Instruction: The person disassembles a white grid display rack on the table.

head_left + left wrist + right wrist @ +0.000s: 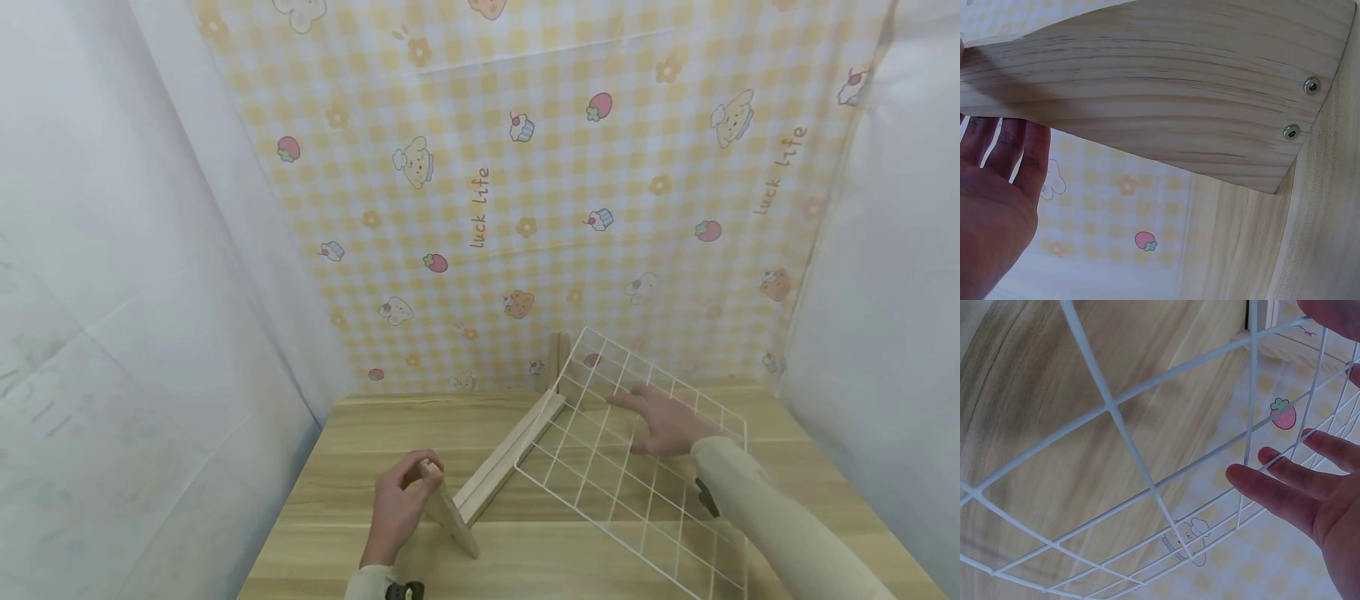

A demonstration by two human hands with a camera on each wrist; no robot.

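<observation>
The light, bendy white wire grid (637, 467) is touched by the flat, open right hand (663, 421), while the hard wooden frame (495, 467) at the frame's bottom middle is best held by its end piece, gripped by the left hand (397, 504).

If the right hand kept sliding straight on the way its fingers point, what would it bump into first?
The right hand lies flat on the white wire grid panel, fingers pointing left and slightly away. Going on, it would probably first meet the pale wooden slotted base rail where the grid sits, though depth is hard to judge.
</observation>
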